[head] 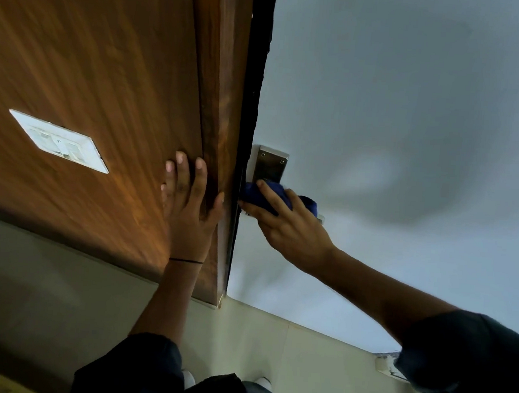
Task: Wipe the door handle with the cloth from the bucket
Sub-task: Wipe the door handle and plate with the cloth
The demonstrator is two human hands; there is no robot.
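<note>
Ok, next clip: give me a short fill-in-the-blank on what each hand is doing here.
1. The right hand presses a ____ cloth on the handle.
2. The left hand lies flat on the ____ panel.
3. The white switch plate is ____ of the left hand.

Missing words: blue; wooden; left

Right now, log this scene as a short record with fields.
left hand: flat on the wooden panel, fingers spread
right hand: pressing the blue cloth over the door handle
handle plate: metal, upper part uncovered
door: pale grey
switch plate: white, on the wooden panel
bucket: not clearly visible
</note>
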